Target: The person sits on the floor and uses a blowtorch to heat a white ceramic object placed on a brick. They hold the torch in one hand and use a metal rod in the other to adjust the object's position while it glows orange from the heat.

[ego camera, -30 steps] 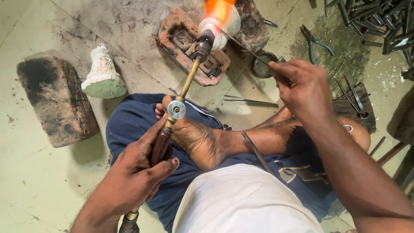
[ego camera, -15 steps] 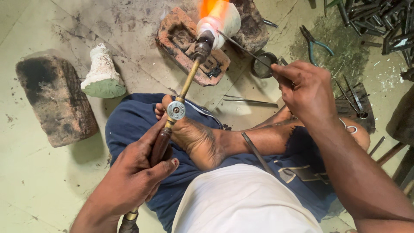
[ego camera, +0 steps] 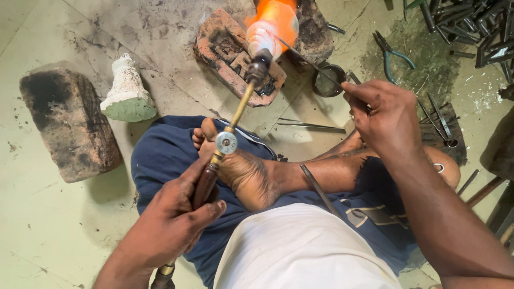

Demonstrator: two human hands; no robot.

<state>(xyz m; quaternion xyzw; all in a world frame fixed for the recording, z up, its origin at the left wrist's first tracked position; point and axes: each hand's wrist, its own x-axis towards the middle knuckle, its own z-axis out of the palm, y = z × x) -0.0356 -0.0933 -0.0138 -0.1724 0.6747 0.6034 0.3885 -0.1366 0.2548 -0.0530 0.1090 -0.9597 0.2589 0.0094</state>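
Observation:
My left hand (ego camera: 168, 225) grips the dark wooden handle of a brass blowtorch (ego camera: 235, 115). Its nozzle points away from me and throws a bright orange flame (ego camera: 273, 21) over a scorched red brick (ego camera: 230, 53). My right hand (ego camera: 385, 115) pinches long thin tweezers (ego camera: 308, 59) whose tips reach into the flame. What sits at the tips is lost in the glare. I sit cross-legged on the floor, with my bare foot (ego camera: 241, 166) under the torch stem.
A blackened block (ego camera: 69, 120) lies at the left, a white plaster lump (ego camera: 126, 91) beside it. A small dark metal cup (ego camera: 327, 80) stands right of the brick. Green-handled pliers (ego camera: 393, 53) and several metal tools (ego camera: 471, 27) lie at the top right. A file (ego camera: 321, 190) rests on my lap.
My right hand has shifted slightly left and towards the flame with the tweezers. The torch has stayed almost where it was, and the flame burns on.

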